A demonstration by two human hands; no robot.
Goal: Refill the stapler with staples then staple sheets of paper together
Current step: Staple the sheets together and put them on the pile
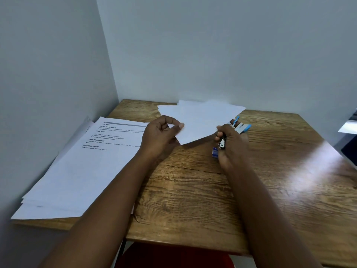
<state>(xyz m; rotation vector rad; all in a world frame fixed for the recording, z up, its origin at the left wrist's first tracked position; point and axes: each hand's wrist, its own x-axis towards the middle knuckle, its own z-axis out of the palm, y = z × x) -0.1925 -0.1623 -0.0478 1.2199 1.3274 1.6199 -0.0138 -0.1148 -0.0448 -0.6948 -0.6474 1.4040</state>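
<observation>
My left hand (162, 135) pinches the near corner of a few blank white sheets (201, 120), lifted a little above the wooden table (193, 190) near its far edge. My right hand (230, 146) grips a blue and silver stapler (240, 127), whose blue end points away to the right of the sheets; its metal end pokes out under my fingers. A small blue staple box (215, 152) lies on the table just left of my right hand, partly hidden by it.
A stack of printed sheets (77, 167) covers the table's left side against the wall. Walls close off the left and far sides. A dark object with a white sheet (348, 130) sits off the right edge. Something red (173, 256) shows below the near edge.
</observation>
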